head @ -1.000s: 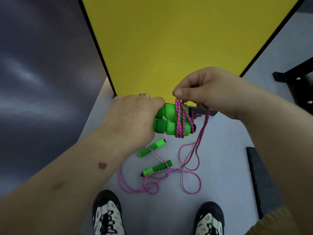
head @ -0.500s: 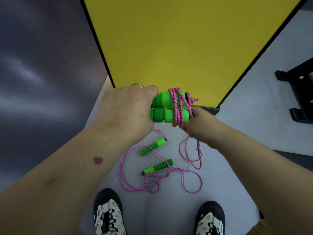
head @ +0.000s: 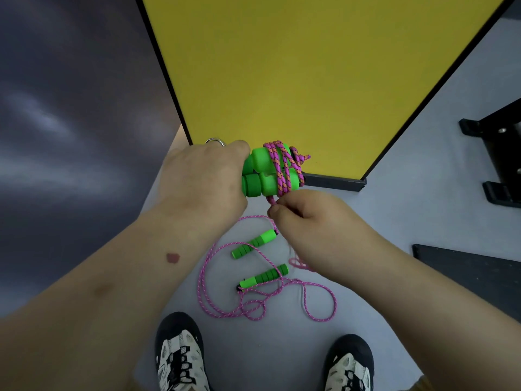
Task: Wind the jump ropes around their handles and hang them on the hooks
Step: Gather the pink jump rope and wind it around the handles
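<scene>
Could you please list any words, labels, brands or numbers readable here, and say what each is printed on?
None can be read: no print shows on the green foam handles, the pink braided rope, the yellow panel or the black-and-white shoes.

**Lighting and picture quality, head view**

Even, soft light, moderately bright; no hard shadows on the grey floor (head: pixel 394 170). Yellow panel (head: pixel 296 66) evenly lit and saturated, no glare. Dark wall (head: pixel 70 108) at the left shows pale smeared streaks, dim and soft. Strong wide-angle distortion: panel edges splay outward, forearms balloon toward the bottom corners. Centre is sharp, rope weave on the green handles (head: pixel 267 173) resolves. Rope below the right hand (head: pixel 310 221) is motion-blurred. Shoes (head: pixel 180 359) slightly soft.
</scene>
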A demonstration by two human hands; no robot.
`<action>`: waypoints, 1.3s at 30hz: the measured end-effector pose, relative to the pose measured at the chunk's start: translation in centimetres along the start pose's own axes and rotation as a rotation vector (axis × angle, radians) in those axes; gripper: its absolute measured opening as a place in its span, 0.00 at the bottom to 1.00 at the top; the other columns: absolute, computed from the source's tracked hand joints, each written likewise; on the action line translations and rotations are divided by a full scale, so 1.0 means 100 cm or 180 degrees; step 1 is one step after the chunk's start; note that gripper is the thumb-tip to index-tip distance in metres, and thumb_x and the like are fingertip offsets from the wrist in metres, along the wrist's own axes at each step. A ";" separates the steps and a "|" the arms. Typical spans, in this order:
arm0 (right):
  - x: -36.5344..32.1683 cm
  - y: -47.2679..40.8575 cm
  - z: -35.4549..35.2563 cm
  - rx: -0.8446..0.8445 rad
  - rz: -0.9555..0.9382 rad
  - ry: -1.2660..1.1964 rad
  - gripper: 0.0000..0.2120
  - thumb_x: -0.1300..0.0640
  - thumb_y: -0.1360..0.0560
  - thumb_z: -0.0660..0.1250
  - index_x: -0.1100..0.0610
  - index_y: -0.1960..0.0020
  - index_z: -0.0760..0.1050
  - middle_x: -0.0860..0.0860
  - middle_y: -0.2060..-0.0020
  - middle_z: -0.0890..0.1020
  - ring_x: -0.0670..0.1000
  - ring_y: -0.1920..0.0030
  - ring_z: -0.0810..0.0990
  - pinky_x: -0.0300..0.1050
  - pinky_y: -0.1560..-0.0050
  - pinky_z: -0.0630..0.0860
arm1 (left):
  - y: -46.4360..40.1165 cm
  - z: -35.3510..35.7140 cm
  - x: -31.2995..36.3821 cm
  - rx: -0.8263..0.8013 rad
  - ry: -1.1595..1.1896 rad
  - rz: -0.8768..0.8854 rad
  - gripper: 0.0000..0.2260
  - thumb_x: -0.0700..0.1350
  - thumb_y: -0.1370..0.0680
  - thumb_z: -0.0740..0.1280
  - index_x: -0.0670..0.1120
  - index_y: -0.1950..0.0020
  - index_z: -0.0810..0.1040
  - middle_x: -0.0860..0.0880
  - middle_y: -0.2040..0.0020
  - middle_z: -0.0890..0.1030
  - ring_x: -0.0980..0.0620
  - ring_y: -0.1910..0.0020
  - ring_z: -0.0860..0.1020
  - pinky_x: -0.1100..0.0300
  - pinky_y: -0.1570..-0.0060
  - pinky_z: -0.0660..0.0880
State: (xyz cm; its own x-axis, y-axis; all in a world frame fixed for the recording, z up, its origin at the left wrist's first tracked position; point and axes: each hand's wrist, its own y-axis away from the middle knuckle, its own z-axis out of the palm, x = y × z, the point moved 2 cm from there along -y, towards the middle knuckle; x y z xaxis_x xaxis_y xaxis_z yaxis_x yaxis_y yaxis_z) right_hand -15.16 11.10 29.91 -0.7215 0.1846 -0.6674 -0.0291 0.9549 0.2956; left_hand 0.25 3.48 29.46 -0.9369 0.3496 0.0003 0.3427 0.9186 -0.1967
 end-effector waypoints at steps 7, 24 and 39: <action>-0.020 0.003 -0.026 0.0244 -0.0240 -0.0243 0.08 0.56 0.24 0.65 0.49 0.55 0.83 0.46 0.68 0.82 0.42 0.74 0.72 0.33 0.74 0.68 | 0.003 0.003 0.005 -0.0187 -0.0030 0.0093 0.13 0.45 0.31 0.70 0.54 0.52 0.69 0.53 0.63 0.65 0.44 0.63 0.69 0.54 0.61 0.61; -0.016 -0.044 -0.064 0.0588 -0.0346 -0.0557 0.08 0.52 0.29 0.77 0.52 0.54 0.80 0.52 0.65 0.84 0.47 0.71 0.78 0.52 0.63 0.83 | 0.005 -0.006 0.014 -0.0199 -0.0042 0.0606 0.12 0.45 0.31 0.68 0.55 0.51 0.71 0.52 0.59 0.75 0.43 0.57 0.78 0.54 0.62 0.61; 0.033 -0.073 -0.047 0.0026 0.0132 -0.1228 0.18 0.44 0.30 0.77 0.60 0.60 0.82 0.60 0.66 0.78 0.54 0.67 0.70 0.46 0.64 0.68 | 0.004 -0.013 0.019 -0.0155 0.0220 0.0859 0.12 0.47 0.32 0.69 0.55 0.54 0.68 0.53 0.62 0.72 0.45 0.59 0.76 0.54 0.62 0.62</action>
State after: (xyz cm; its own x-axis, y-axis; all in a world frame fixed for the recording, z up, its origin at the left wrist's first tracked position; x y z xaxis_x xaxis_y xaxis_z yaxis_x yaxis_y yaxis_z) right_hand -20.53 3.66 28.78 -0.4086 0.2956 -0.8635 0.0014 0.9463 0.3233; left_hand -1.35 4.74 30.63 -0.8050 0.5929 0.0214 0.5836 0.7978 -0.1512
